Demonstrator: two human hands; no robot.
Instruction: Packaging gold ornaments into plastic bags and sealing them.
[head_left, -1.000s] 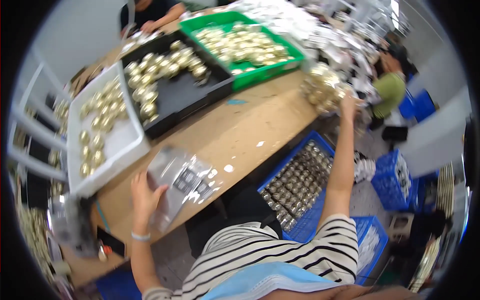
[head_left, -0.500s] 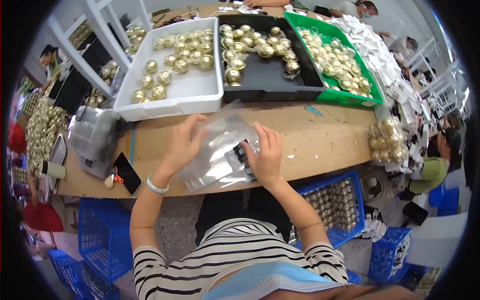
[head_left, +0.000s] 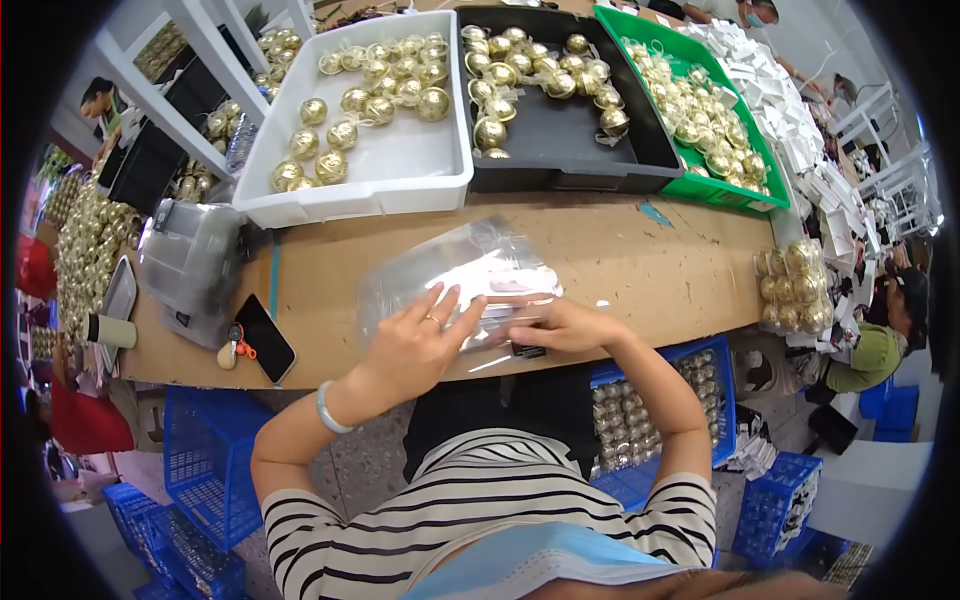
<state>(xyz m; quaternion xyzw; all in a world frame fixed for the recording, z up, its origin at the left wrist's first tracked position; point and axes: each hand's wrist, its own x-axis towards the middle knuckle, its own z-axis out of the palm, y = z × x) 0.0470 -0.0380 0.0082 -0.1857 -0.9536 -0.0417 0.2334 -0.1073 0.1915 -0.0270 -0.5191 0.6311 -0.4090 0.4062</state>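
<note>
- where the bench's near edge runs, both hands rest on a clear plastic bag (head_left: 455, 285) lying flat just inside it, about midway along.
- left hand (head_left: 420, 345): fingers spread apart, palm down, pressing the bag's near-left part; a pale bangle sits at the wrist.
- right hand (head_left: 560, 325): fingers drawn together on the bag's near-right edge, pinching or flattening it; cannot tell which.
- bag is thin, glossy, crinkled film; small dark and white flat pieces show through it.
- far edge carries three shallow trays side by side: white tray (head_left: 400, 180), black tray (head_left: 570, 160), green tray (head_left: 740, 190), each holding round, shiny gold balls in loose clear wrap.
- a dark phone (head_left: 263, 338) lies near the near-left edge; a stack of clear film (head_left: 190, 260) sits beside it.
- risk, as judged: slick film could slide under the flat palm and slip over the near edge, spilling contents into the blue crate (head_left: 650, 420) below.
- risk: a hard pinch may tear or crease the thin film.
</note>
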